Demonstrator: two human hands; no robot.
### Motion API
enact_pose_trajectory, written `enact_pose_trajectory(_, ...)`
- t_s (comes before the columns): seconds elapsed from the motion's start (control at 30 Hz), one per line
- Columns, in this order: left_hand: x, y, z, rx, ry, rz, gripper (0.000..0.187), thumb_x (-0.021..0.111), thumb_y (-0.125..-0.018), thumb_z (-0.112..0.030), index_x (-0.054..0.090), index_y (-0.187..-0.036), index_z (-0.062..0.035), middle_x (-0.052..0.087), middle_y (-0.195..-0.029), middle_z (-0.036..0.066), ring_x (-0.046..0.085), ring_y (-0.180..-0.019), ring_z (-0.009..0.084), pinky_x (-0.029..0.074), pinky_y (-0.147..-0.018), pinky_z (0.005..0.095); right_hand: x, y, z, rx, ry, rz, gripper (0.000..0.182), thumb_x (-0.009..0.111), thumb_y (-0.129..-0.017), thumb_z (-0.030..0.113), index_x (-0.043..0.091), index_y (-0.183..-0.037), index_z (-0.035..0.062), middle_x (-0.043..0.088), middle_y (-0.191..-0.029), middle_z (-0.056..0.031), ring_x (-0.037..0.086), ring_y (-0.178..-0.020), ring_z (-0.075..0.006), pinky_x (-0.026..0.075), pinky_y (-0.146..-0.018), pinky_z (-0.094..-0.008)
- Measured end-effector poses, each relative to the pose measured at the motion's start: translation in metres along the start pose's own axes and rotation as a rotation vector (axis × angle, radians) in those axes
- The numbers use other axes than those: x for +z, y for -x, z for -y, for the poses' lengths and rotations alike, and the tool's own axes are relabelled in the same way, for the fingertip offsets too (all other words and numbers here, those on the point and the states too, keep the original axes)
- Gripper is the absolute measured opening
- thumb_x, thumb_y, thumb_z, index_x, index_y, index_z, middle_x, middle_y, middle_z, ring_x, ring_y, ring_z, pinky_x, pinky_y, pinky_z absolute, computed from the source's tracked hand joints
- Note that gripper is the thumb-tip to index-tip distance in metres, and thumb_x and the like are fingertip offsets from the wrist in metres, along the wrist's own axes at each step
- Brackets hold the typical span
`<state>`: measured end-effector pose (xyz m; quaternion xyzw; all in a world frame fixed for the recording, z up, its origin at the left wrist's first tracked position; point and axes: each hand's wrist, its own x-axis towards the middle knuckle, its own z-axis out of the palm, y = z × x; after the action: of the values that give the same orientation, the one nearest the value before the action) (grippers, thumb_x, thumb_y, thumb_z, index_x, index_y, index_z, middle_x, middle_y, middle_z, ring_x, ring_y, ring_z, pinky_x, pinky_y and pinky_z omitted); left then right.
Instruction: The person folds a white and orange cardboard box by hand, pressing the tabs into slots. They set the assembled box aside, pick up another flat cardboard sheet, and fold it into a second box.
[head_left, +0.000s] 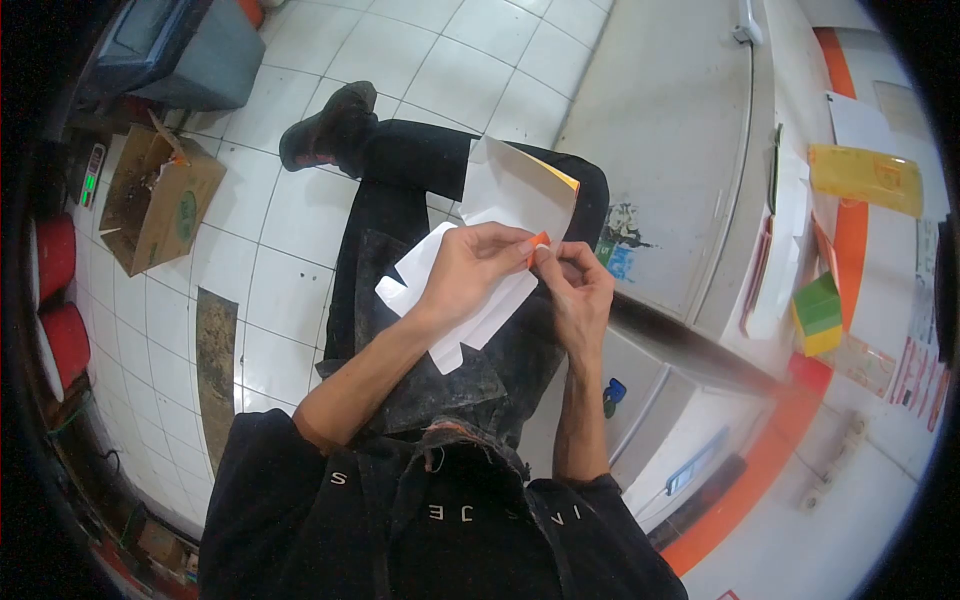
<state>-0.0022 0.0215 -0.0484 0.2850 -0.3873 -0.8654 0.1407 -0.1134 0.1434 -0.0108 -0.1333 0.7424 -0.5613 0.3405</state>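
An unfolded cardboard box [515, 192], white inside with some orange and yellow on its outer side, rests across my lap, its cut tabs spread towards my body. My left hand [468, 268] lies over the middle of the sheet, with thumb and forefinger pinching a small orange flap of it. From the other side my right hand [577, 285] grips the same flap between bent fingers. The fingertips of both hands almost meet there. Part of the box is hidden beneath my left hand and forearm.
A brown cardboard carton [165, 205] stands open on the white tiled floor [285, 225] at the left, near a grey bin [205, 60]. Close on my right is a white refrigerator [665, 170]. Papers and a yellow plastic piece [865, 180] are along the right wall.
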Motion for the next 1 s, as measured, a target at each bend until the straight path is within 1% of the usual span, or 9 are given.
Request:
enact_pose_trajectory(0.23,0.002,0.004,-0.001,-0.005,-0.027,-0.011,0.024,0.073,-0.101,-0.008,0.074,-0.12,0.0067,0.078,-0.111,0.016,0.075,-0.102,0.0167,0.062,-0.095,0.0302,0.0,0.001,-0.001,-0.028,0.0,0.021,0.015,0.077,-0.099,0.009,0.068,-0.103,-0.002,0.074,-0.095,-0.0031,0.068,-0.087,-0.008,0.055,-0.079,-0.0234)
enact_pose_trajectory(0.37,-0.001,0.006,0.001,-0.021,-0.118,-0.023,0.024,0.072,-0.101,-0.007,0.075,-0.12,0.0068,0.079,-0.11,0.016,0.075,-0.101,0.0162,0.062,-0.093,0.0294,-0.007,0.0,-0.006,-0.041,0.035,0.06,0.015,0.078,-0.098,0.01,0.069,-0.103,-0.0023,0.074,-0.095,-0.0035,0.069,-0.088,-0.0081,0.055,-0.079,-0.0233)
enact_pose_trajectory(0.43,-0.005,0.007,0.002,-0.039,-0.171,-0.025,0.024,0.072,-0.101,-0.007,0.075,-0.12,0.0067,0.079,-0.109,0.016,0.075,-0.1,0.016,0.061,-0.092,0.0291,-0.01,0.0,-0.001,0.009,0.099,0.084,0.015,0.079,-0.097,0.009,0.071,-0.102,-0.0025,0.074,-0.094,-0.0038,0.069,-0.088,-0.0081,0.055,-0.079,-0.023)
enact_pose_trajectory(0.5,-0.011,0.005,0.004,-0.064,-0.077,0.057,0.023,0.072,-0.1,-0.005,0.076,-0.12,0.0053,0.079,-0.109,0.016,0.075,-0.1,0.0154,0.061,-0.091,0.0286,-0.015,-0.002,-0.002,0.028,0.077,0.092,0.015,0.079,-0.097,0.01,0.072,-0.102,-0.0025,0.075,-0.094,-0.004,0.069,-0.088,-0.0083,0.055,-0.079,-0.0235)
enact_pose_trajectory(0.53,-0.013,0.005,0.005,-0.064,-0.078,0.057,0.023,0.072,-0.1,-0.005,0.076,-0.12,0.0053,0.079,-0.109,0.016,0.075,-0.1,0.0154,0.061,-0.091,0.0286,-0.016,-0.001,-0.003,0.047,0.055,0.1,0.015,0.08,-0.097,0.01,0.073,-0.102,-0.0025,0.075,-0.094,-0.0042,0.069,-0.088,-0.0086,0.055,-0.079,-0.024)
enact_pose_trajectory(0.6,-0.017,0.004,0.008,-0.046,-0.132,0.097,0.024,0.073,-0.1,-0.009,0.078,-0.121,0.001,0.08,-0.107,0.015,0.076,-0.094,0.0177,0.061,-0.086,0.0288,-0.016,0.001,0.001,0.052,0.072,0.118,0.016,0.08,-0.097,0.011,0.073,-0.102,-0.0024,0.075,-0.094,-0.0043,0.069,-0.087,-0.0089,0.055,-0.079,-0.0245)
enact_pose_trajectory(0.83,-0.021,0.002,0.02,-0.047,-0.088,0.12,0.024,0.075,-0.098,-0.007,0.079,-0.121,-0.0015,0.08,-0.109,0.015,0.076,-0.095,0.0186,0.061,-0.087,0.0294,-0.023,0.002,-0.006,0.071,0.076,0.177,0.016,0.079,-0.097,0.01,0.073,-0.103,-0.0023,0.075,-0.094,-0.0043,0.07,-0.088,-0.0096,0.055,-0.08,-0.025)
enact_pose_trajectory(0.9,-0.021,0.002,0.019,-0.085,-0.114,0.127,0.024,0.075,-0.096,-0.002,0.077,-0.12,0.0009,0.08,-0.111,0.015,0.076,-0.099,0.0164,0.062,-0.092,0.0283,-0.024,0.003,-0.006,0.057,0.078,0.205,0.015,0.078,-0.098,0.01,0.072,-0.104,-0.0022,0.075,-0.094,-0.004,0.069,-0.088,-0.0091,0.054,-0.08,-0.0242)
enact_pose_trajectory(1.0,-0.021,0.002,0.017,-0.148,-0.193,0.122,0.026,0.075,-0.096,-0.003,0.077,-0.121,0.0011,0.079,-0.112,0.015,0.076,-0.1,0.0164,0.061,-0.093,0.0289,-0.026,0.004,-0.006,0.064,0.089,0.237,0.014,0.076,-0.099,0.009,0.071,-0.105,-0.0026,0.074,-0.094,-0.0037,0.068,-0.088,-0.008,0.053,-0.08,-0.0228)
